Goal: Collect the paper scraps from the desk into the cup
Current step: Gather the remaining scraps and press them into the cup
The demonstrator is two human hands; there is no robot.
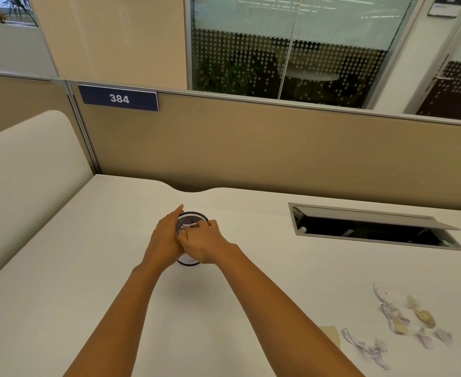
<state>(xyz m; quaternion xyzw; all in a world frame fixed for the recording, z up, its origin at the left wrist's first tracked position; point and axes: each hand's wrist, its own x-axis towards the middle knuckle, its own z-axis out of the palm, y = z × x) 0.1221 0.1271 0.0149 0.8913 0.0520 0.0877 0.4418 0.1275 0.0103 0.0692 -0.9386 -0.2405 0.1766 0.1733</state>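
Note:
A black mesh cup (pixel 191 217) stands upright on the white desk (pixel 88 268), near its middle. My left hand (pixel 164 240) wraps around the cup's left side and grips it. My right hand (pixel 205 243) is over the cup's near rim, its fingers closed on a white paper scrap (pixel 188 226) at the cup's mouth. Several torn paper scraps (pixel 398 322), white and tan, lie scattered on the desk at the lower right, far from both hands.
An open cable hatch (pixel 373 229) with a raised grey lid is set into the desk at the right rear. A beige partition (pixel 251 148) with a "384" label (pixel 119 98) runs along the back; a white side panel (pixel 20 172) stands at left.

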